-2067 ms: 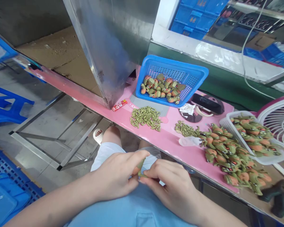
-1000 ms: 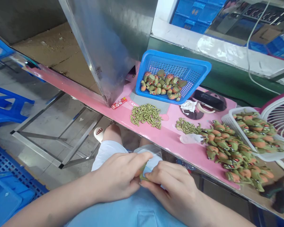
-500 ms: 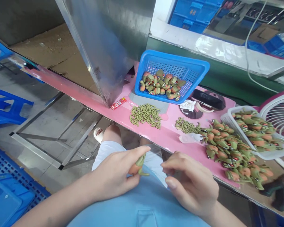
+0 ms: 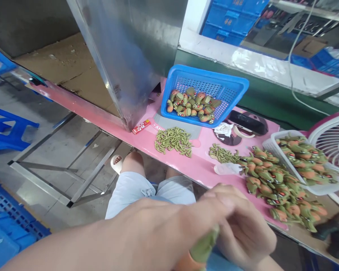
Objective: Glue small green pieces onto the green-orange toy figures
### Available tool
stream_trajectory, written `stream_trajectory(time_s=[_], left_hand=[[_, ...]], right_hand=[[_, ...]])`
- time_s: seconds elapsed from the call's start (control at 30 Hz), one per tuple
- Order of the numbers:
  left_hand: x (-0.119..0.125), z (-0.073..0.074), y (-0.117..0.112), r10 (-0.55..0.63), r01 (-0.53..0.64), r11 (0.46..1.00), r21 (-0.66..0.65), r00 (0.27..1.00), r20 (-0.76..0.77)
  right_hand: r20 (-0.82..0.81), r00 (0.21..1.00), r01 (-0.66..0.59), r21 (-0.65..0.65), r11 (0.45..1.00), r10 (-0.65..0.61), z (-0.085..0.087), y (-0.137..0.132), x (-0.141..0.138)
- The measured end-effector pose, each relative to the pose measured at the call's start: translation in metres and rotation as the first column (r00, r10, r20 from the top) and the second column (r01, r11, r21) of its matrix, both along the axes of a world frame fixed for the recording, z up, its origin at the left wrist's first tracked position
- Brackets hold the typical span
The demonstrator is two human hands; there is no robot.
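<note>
The left hand (image 4: 164, 229) reaches across, fingers closed on a green-orange toy (image 4: 202, 250). The right hand (image 4: 243, 229) lies behind it, fingers curled; its grip cannot be told.

white letters "an" on pink table (image 4: 203, 165), rest unreadable

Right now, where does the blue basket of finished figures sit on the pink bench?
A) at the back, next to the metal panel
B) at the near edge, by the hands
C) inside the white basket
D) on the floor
A: the blue basket stands at the back of the pink bench, right of the metal panel, beyond the pile of green pieces.
</note>
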State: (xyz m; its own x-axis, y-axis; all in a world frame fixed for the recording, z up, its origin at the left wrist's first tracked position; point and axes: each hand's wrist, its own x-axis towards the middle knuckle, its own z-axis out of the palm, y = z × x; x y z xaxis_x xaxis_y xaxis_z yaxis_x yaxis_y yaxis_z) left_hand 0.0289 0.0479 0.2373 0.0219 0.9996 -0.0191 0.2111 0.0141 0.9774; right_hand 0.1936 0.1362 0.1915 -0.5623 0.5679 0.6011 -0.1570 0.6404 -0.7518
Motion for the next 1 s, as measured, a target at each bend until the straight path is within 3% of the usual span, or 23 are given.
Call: stream_trajectory(time_s=[0.1, 0.23, 0.33, 0.43, 0.47, 0.53, 0.77, 0.9, 1.0], left_hand=[[-0.003, 0.002, 0.002, -0.186, 0.19, 0.981, 0.034, 0.978, -0.091], [-0.005, -0.003, 0.006, -0.17, 0.168, 0.985, -0.038, 0.983, -0.068], [-0.004, -0.013, 0.01, -0.15, 0.202, 0.962, -0.183, 0.954, 0.261], [-0.003, -0.03, 0.016, -0.129, 0.351, 0.912, -0.214, 0.739, 0.661], [-0.003, -0.036, 0.017, -0.113, 0.364, 0.91, -0.199, 0.678, 0.726], [-0.003, -0.046, 0.019, -0.072, 0.338, 0.922, -0.19, 0.632, 0.772], [-0.001, -0.051, 0.012, -0.034, 0.196, 0.962, -0.188, 0.774, 0.632], [0.0, -0.052, 0.011, -0.025, 0.089, 0.993, -0.084, 0.821, 0.57], [-0.001, -0.055, 0.011, -0.022, 0.075, 0.994, -0.075, 0.836, 0.549]], right_hand=[[0.006, 0.999, -0.045, 0.067, 0.997, 0.045, 0.003, 0.001, -0.004], [0.085, 0.99, -0.125, 0.143, 0.982, 0.113, 0.008, 0.003, -0.007], [0.152, 0.981, -0.149, 0.171, 0.974, 0.123, 0.008, 0.005, -0.008], [0.186, 0.977, -0.124, 0.124, 0.984, 0.1, 0.003, 0.006, -0.009], [0.183, 0.979, -0.112, 0.093, 0.989, 0.093, 0.0, 0.006, -0.009], [0.161, 0.983, -0.097, 0.034, 0.995, 0.091, -0.004, 0.006, -0.01], [0.118, 0.993, -0.011, -0.036, 0.999, 0.015, -0.011, 0.005, -0.012], [0.111, 0.994, 0.016, -0.037, 0.999, -0.012, -0.012, 0.006, -0.011], [0.1, 0.995, 0.015, -0.022, 1.0, -0.013, -0.012, 0.005, -0.009]])
